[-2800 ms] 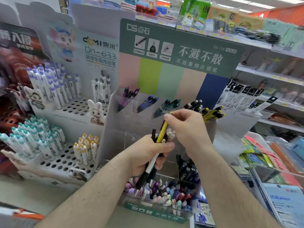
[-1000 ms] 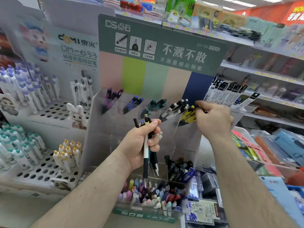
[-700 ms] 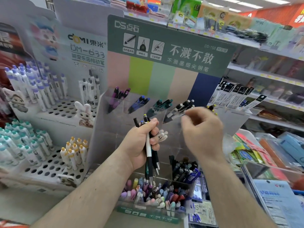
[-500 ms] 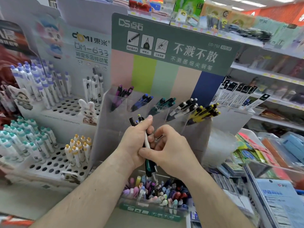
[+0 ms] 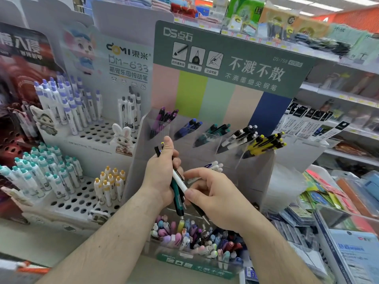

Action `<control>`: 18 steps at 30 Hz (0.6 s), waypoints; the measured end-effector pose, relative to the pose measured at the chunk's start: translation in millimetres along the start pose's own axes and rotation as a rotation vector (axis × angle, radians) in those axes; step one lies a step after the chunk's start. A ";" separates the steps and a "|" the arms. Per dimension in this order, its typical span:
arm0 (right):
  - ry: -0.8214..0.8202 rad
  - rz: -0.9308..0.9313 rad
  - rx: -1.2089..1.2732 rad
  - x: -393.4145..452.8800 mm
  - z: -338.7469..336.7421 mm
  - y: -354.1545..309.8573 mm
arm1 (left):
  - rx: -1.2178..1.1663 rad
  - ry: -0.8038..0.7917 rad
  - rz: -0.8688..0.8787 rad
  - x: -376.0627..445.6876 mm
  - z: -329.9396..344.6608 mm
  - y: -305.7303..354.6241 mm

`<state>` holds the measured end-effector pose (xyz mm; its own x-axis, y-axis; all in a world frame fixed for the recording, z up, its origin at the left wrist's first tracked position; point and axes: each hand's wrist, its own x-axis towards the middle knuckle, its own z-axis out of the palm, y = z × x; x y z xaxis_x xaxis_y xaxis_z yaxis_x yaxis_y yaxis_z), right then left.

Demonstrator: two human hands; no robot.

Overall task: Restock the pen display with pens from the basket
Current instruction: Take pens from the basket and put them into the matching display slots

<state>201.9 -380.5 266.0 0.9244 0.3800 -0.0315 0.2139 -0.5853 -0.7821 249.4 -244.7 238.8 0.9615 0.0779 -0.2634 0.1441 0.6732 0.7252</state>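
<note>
head view, the only one we've got: our left hand (image 5: pixel 162 177) is wrapped round a small bundle of pens (image 5: pixel 178 193), fingers curled tight, tips pointing down. our right hand (image 5: pixel 213 198) is pinching the white-and-black pen (image 5: pixel 185 188) out of that bundle, thumb on the lower barrel and forefinger reaching across the top. so both hands are closed on pens, nothing spare.

the pen display (image 5: pixel 205 160) sits just behind the hands, its clear pockets running from 11 o'clock to 2 o'clock of our grip: purple, blue, teal, then the white-and-black pocket (image 5: pixel 238 138) at about 1 o'clock and the yellow pocket (image 5: pixel 264 143) further out at 2. the basket isn't in frame as far as we can tell.

what could go wrong, our guess:
- pulling one pen sideways could drag the teal pen (image 5: pixel 178 201) loose with it, since they're pressed together. anything that slips falls straight into the mixed bin (image 5: pixel 194 265) at 6 o'clock and gets lost among the loose pens there.
- the pockets are angled and already fairly full, so poking a pen in carelessly might knock neighbours out or land it in the wrong colour slot.
- the view is a bit blurry, so we can't tell exactly how many pens are left in the bundle.
</note>
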 end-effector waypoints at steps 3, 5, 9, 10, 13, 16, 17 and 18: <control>-0.043 0.005 -0.026 -0.3 -3.0 -1.1 | 0.048 0.036 0.049 3.2 -4.0 1.1; -0.047 -0.001 -0.042 0.0 -6.2 -0.6 | 0.062 0.077 0.088 7.7 -8.9 4.1; 0.124 -0.020 0.126 6.3 -6.2 -1.4 | 0.070 0.016 0.071 11.4 -18.9 10.2; 0.194 -0.014 0.228 8.8 -4.0 -3.4 | 0.102 -0.037 0.054 8.8 -20.4 9.9; 0.436 0.047 0.649 18.3 3.1 -8.2 | 0.243 -0.220 0.005 -1.9 -25.6 5.4; 0.629 0.105 0.900 25.8 5.1 -6.4 | 0.243 -0.378 -0.051 -8.4 -30.7 3.4; 0.662 0.115 0.930 26.9 5.3 -5.6 | 0.208 -0.425 -0.062 -8.5 -32.2 3.3; 0.676 0.123 0.952 27.4 5.5 -5.4 | 0.170 -0.458 -0.067 -8.8 -32.4 3.6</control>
<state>224.3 -362.9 265.9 0.9632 -0.2675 -0.0268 0.0538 0.2896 -0.9556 233.8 -219.1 223.1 0.9474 -0.3183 -0.0338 0.2085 0.5335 0.8197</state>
